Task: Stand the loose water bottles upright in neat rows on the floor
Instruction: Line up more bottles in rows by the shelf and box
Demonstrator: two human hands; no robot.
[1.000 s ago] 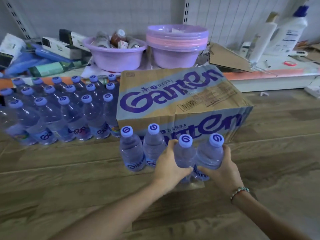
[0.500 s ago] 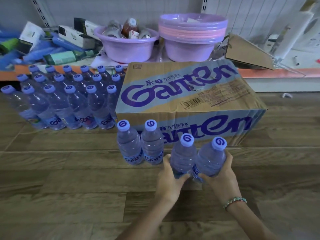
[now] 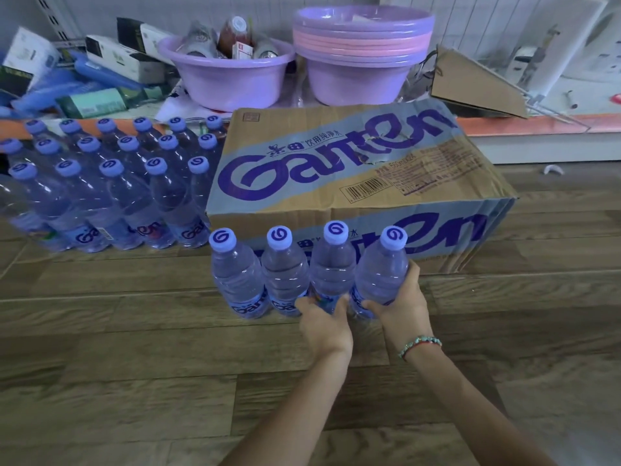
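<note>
Four clear water bottles with purple caps stand side by side in front of the Ganten carton (image 3: 336, 169). My left hand (image 3: 324, 326) grips the lower part of the third bottle (image 3: 331, 267). My right hand (image 3: 398, 304) grips the fourth, rightmost bottle (image 3: 379, 270). The first bottle (image 3: 237, 277) and second bottle (image 3: 284, 274) stand free on the wooden floor (image 3: 134, 364), touching each other. A block of several upright bottles (image 3: 111, 186) stands in rows to the left of the carton.
Behind the carton a low shelf carries a purple basin (image 3: 228, 72) with small bottles, stacked purple and pink basins (image 3: 359, 52), boxes (image 3: 111, 52) and a folded cardboard piece (image 3: 477, 85). Open wooden floor lies in front and to the right.
My hands have pushed the two held bottles left and forward until they close up against the two standing bottles, forming one row of four. The camera moved closer.
</note>
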